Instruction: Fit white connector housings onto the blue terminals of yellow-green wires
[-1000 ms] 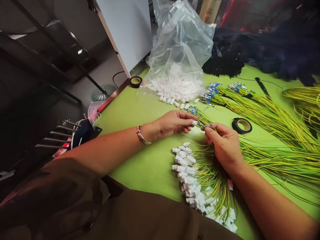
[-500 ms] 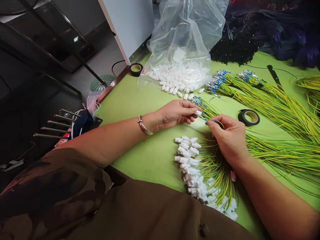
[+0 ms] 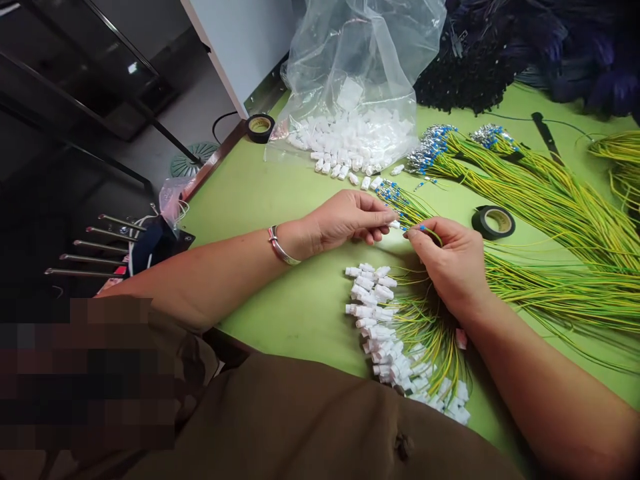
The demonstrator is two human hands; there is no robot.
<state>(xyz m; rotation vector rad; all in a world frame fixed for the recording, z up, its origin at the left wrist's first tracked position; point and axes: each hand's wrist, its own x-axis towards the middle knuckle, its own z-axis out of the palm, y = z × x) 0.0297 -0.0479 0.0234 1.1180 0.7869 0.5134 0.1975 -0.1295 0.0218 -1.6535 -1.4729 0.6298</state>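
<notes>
Between thumb and fingers, my left hand point(image 3: 353, 217) pinches a small white connector housing point(image 3: 395, 225). My right hand point(image 3: 450, 257) is closed on a yellow-green wire point(image 3: 434, 235) with a blue-banded terminal. The wire's end points at the housing, very close to it; whether it is inside cannot be made out. Behind both hands lies a bundle of wires with blue-banded ends point(image 3: 393, 193). Nearer my body, a fan of wires with white housings on their ends point(image 3: 373, 310) spreads over the green table point(image 3: 285, 300).
A clear plastic bag point(image 3: 350, 87) spills loose white housings at the back. Larger yellow-green wire bundles point(image 3: 530, 180) fill the right side. Black tape rolls lie at the right point(image 3: 493, 222) and back left point(image 3: 260, 127). Metal rods point(image 3: 95, 257) stick out beyond the table's left edge.
The whole view has shifted slightly, so things sit a little further left and higher. Both hands keep their grips, and the wire's end and the housing remain close together.
</notes>
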